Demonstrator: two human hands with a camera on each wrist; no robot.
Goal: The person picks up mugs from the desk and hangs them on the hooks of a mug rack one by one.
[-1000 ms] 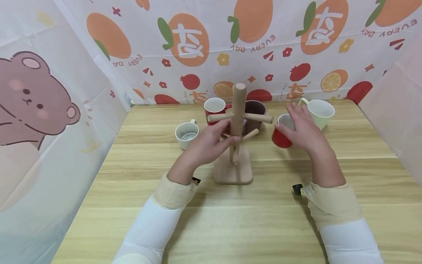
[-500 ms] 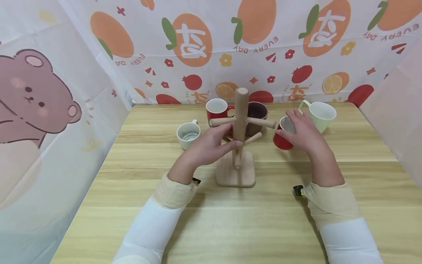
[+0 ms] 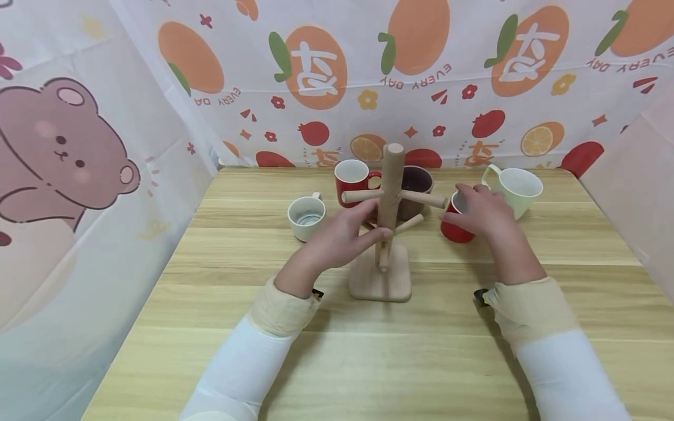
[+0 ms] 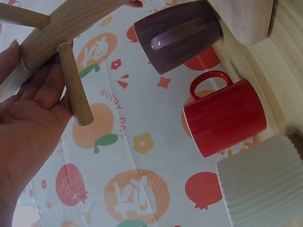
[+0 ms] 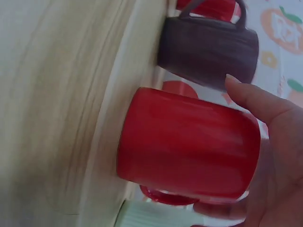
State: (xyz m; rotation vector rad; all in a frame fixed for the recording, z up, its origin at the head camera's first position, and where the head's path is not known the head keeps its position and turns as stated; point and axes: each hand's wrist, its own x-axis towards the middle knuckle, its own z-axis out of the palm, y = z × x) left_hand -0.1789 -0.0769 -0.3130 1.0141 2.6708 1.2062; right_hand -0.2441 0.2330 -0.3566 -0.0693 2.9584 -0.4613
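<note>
In the head view a wooden mug tree (image 3: 391,187) with several pegs stands mid-table on its square base. My left hand (image 3: 339,237) holds its post below the upper pegs, thumb on the near side; the left wrist view shows the fingers curled behind the post (image 4: 61,28). To the right, a red mug (image 3: 456,232) stands upright, partly hidden by my right hand (image 3: 487,213). In the right wrist view the thumb (image 5: 255,97) extends along one side of this mug (image 5: 189,142), seemingly apart from its wall. Other fingers (image 5: 220,209) reach round the handle side; their contact is unclear.
A light green mug (image 3: 518,186) stands right of my right hand. Behind the mug tree are a second red mug (image 3: 351,178) and a dark purple mug (image 3: 418,178). A ribbed white cup (image 3: 305,216) stands left. A fruit-print cloth (image 3: 321,140) hangs behind the wooden table (image 3: 400,362).
The head view has shifted slightly. My right hand's fingers have bent further down over the red mug. My left hand keeps its hold on the mug tree.
</note>
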